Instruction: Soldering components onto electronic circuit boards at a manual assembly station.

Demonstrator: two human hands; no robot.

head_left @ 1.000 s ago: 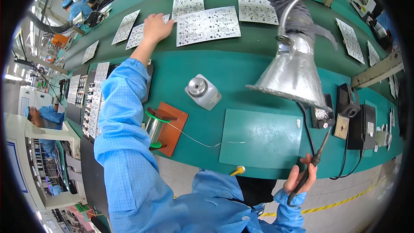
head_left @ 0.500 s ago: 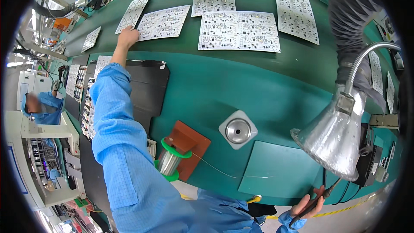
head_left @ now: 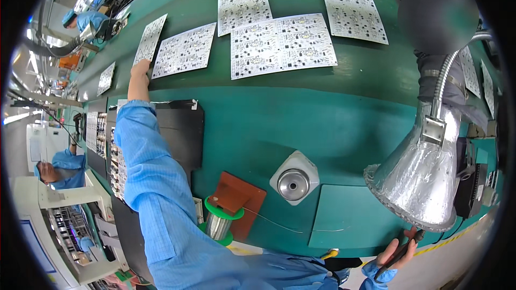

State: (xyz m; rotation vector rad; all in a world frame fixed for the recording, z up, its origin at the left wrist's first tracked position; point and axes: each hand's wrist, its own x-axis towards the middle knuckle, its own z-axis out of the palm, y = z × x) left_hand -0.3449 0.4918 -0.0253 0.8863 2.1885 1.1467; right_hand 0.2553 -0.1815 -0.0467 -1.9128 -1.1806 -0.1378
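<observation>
My left hand [head_left: 140,72] reaches far across the bench on the left. Its fingers close on the near edge of a white circuit board [head_left: 150,40], though the fingertips are partly hidden. A wider white circuit board [head_left: 185,48] lies just right of it. Low at the right, my right hand [head_left: 386,252] is wrapped round a slim dark soldering iron [head_left: 396,260]. A reddish piece shows beside its upper end, near the lamp-like metal hood [head_left: 414,188]. A solder wire reel [head_left: 219,226] with green flanges sits on a brown stand [head_left: 252,196], its wire trailing right.
More circuit boards [head_left: 282,45] lie along the dark green strip at the back. A pale holder with a round metal cup [head_left: 293,182] stands mid-bench. A green mat [head_left: 344,212] lies right of it. Black sheet [head_left: 180,131] is under my left arm. Co-workers [head_left: 64,169] are at left.
My view has tilted a little. The boards at the back sit slightly further left, and my left hand has moved left with the board's near edge. My right hand still holds the soldering iron.
</observation>
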